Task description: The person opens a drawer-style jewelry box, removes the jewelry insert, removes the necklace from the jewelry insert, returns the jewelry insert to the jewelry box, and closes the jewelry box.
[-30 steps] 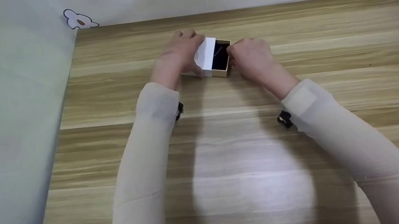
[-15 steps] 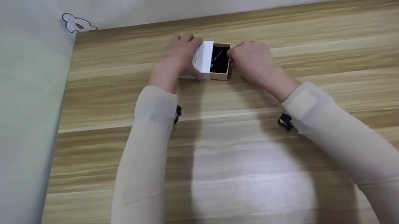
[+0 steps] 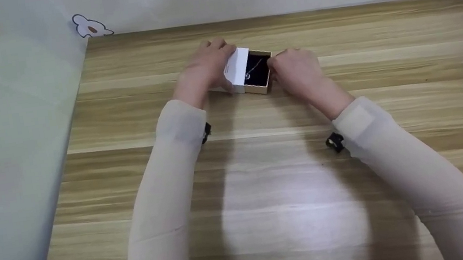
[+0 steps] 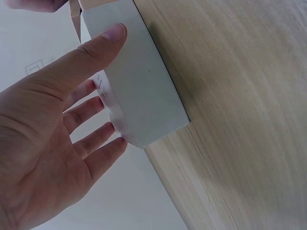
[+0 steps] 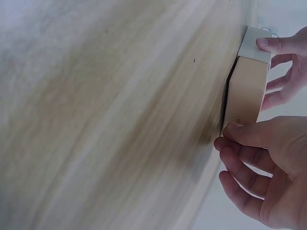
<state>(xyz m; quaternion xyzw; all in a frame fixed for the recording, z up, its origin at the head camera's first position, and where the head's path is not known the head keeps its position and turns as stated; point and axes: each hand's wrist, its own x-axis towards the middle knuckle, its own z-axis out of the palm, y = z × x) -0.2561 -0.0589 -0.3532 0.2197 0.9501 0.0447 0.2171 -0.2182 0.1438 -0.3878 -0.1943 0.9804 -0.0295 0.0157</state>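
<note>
Small box noted on the wood-grain tabletop (image 3: 387,81), set near its far edge and closer to the far left corner than to the near edge. White box cover (image 3: 238,68) gripped by the left hand (image 3: 206,65): thumb laid along the near side, fingers spread over the top and toward the far side, parted by the width of the cover. Tan drawer (image 3: 257,89) seen projecting from the cover's right end. Its outer end is pinched by the right hand (image 3: 295,66), thumb and index finger nearly together at the near corner, other fingers loosely bent. Inside the drawer, a black lining (image 3: 259,78) is exposed, with a silvery necklace (image 3: 248,76) laid slantwise across it. Both forearms covered by pale garment sleeves (image 3: 154,190). Beyond the far edge, a flower-printed wall covering (image 3: 177,1) is seen.
</note>
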